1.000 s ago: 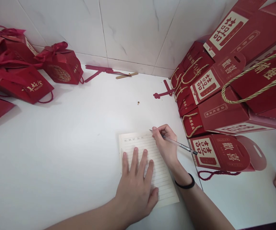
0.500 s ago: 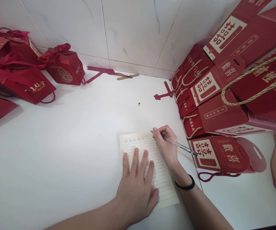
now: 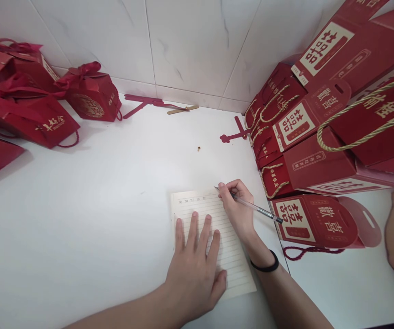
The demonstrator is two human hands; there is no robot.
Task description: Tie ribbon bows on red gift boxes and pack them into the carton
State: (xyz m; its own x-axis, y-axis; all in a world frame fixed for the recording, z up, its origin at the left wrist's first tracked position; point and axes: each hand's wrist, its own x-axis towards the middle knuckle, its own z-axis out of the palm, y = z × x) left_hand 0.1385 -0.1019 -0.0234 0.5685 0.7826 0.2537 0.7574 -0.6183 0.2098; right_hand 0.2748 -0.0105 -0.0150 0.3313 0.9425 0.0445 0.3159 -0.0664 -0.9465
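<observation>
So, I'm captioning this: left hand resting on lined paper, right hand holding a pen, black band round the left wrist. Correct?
Not quite: the head view shows the black band on the right wrist, not the left. The left hand does lie on the lined paper, and the right hand holds a pen.

A tiled wall [image 3: 193,45] with grey veining rises behind a white tabletop [image 3: 80,219].

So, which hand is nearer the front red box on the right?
Right. The right hand, holding the pen, is just left of the front red box; the left hand rests on the lined paper, farther left.
</observation>
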